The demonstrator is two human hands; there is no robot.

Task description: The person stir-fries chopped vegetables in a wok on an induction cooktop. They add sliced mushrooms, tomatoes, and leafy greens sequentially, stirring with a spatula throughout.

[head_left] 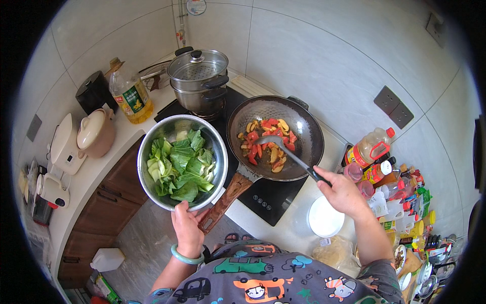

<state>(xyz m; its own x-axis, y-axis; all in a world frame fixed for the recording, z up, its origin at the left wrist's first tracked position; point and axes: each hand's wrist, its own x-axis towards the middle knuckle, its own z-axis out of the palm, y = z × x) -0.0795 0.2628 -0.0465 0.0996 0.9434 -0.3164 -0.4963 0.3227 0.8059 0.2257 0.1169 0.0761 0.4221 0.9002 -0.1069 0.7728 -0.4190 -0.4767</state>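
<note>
My left hand grips the rim of a steel bowl, which is tilted a little beside the wok. Chopped leafy greens fill the bowl's middle. The wooden wok handle runs just to the right of that hand, partly behind the bowl. In my right hand is the dark handle of a spatula, its head resting among the food. Red pieces, perhaps tomato, and browned slices lie in the wok, on the black cooktop.
A lidded steamer pot stands behind the wok. An oil bottle and a beige lidded pot line the left counter. Seasoning bottles crowd the right side, near a white bowl. A white jug is on the floor.
</note>
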